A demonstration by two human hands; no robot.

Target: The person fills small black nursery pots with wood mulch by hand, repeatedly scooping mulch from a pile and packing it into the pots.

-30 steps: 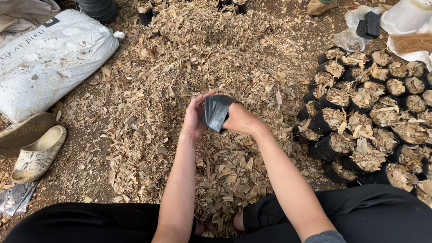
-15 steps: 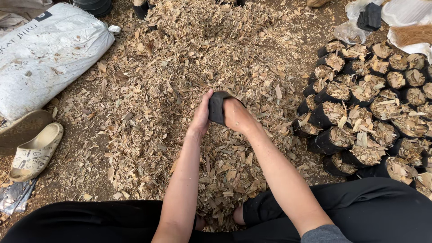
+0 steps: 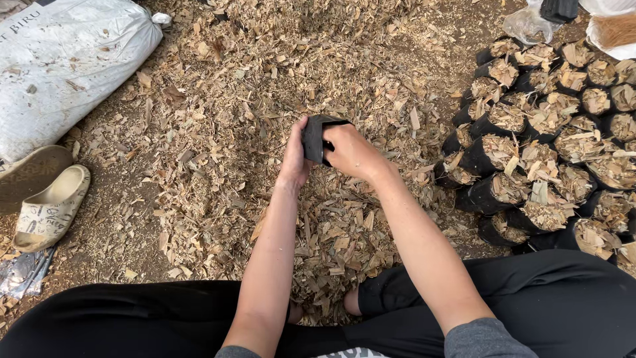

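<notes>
Two hands meet over the middle of a wide heap of dry wood chips (image 3: pixel 265 99), and between them is a small black plastic grow bag (image 3: pixel 314 138), empty and limp, held just above the chips. The left hand (image 3: pixel 295 154) is closed on the bag's near left edge, thumb and fingers pinching the film; the right hand (image 3: pixel 352 151) is curled over the bag's right side with its fingers hooked on the rim, so both hands are shut on the one bag and seem to be pulling its mouth apart, as thin film tends to cling shut. How far the mouth has opened I cannot tell, since the right hand covers much of it. The bag sits directly above the loose chips, within easy reach of the material. Well to the right of the right hand stands a tight cluster of filled black bags (image 3: pixel 550 146), upright and packed against each other, which keeps such soft bags from tipping. Far to the left of the left hand lies a large white sack (image 3: pixel 66 59), and below it, nearer the person, a pale sandal (image 3: pixel 50 209) rests on the dirt. The person's legs in black trousers (image 3: pixel 563 305) are folded beneath both forearms.
</notes>
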